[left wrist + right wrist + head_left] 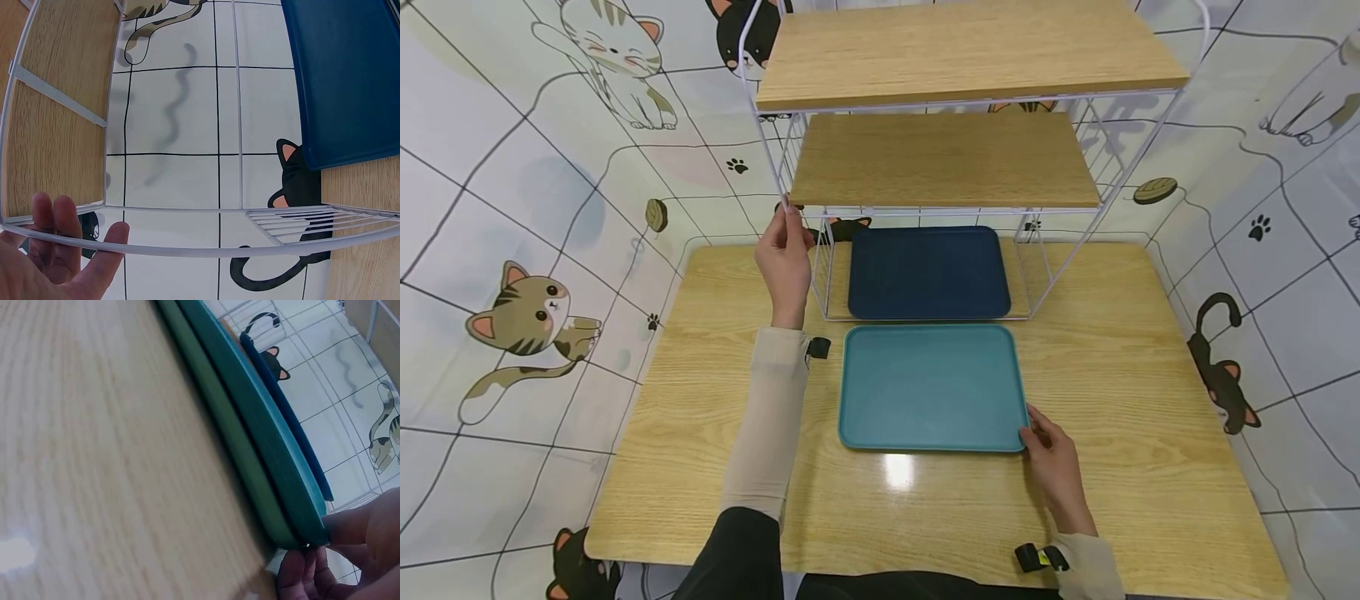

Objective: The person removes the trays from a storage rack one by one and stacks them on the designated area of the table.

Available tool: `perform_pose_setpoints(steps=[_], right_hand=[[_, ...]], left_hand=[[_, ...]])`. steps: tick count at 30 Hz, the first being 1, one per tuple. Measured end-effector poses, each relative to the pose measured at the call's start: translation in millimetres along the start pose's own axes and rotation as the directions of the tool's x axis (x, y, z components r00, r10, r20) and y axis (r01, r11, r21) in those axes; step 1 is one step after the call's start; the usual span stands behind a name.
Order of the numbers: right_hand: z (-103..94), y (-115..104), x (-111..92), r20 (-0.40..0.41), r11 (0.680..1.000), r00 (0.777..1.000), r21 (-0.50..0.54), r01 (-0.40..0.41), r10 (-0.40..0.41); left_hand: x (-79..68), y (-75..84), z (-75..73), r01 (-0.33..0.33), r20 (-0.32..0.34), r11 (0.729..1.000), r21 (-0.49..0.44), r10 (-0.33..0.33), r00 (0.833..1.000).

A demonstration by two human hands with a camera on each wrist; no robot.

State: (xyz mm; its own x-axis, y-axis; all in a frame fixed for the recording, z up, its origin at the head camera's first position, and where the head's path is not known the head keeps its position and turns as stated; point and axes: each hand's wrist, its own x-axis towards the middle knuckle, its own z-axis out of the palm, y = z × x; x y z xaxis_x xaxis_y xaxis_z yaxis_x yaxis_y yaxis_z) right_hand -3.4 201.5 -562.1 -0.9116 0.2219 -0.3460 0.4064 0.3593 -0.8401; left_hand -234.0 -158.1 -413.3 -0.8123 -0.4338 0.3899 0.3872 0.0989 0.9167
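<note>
At the left front corner of a white wire shelf rack, my left hand grips the thin frame just under the middle wooden shelf. In the left wrist view its fingers stand around the white wire. My right hand pinches the near right corner of a teal tray in front of the rack. From the right wrist view, the thumb is at the teal rim with fingers underneath. A green layer shows directly below that rim. On the rack's bottom level lies a dark blue tray.
The rack's top wooden shelf overhangs the trays. A light wooden table extends to both sides and toward me. White tiled walls with cat drawings enclose the back and sides.
</note>
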Motion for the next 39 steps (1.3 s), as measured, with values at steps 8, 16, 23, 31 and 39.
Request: perform_pose_setpoints(steps=[8,16,23,31,39], right_hand=[[7.8,11.0,4.3,-0.114,0.982,0.986,-0.156,0.104,-0.123],[9.3,12.1,4.2,-0.124,0.98,0.984,-0.165,0.108,-0.129],[4.8,9.9,6.8,-0.091,0.992,0.99,-0.073,0.098,-0.105],[6.7,8.9,7.3,-0.155,0.994,0.982,-0.061,0.096,-0.104],[8.3,9.8,6.2,-0.117,0.999,0.992,0.018,0.04,-0.038]], left_hand=[[-1.0,2.2,2.0,-0.005,-0.008,1.0,0.004,0.005,1.0],[-11.7,33.4,4.3,0.007,0.003,1.0,-0.007,-0.007,1.0],[-11.7,34.4,4.5,-0.003,0.001,1.0,-0.012,0.003,1.0],[-11.2,32.2,5.0,-0.009,-0.003,1.0,-0.001,0.009,1.0],[-11.1,32.9,5.2,-0.009,-0.008,1.0,-0.018,0.009,1.0]])
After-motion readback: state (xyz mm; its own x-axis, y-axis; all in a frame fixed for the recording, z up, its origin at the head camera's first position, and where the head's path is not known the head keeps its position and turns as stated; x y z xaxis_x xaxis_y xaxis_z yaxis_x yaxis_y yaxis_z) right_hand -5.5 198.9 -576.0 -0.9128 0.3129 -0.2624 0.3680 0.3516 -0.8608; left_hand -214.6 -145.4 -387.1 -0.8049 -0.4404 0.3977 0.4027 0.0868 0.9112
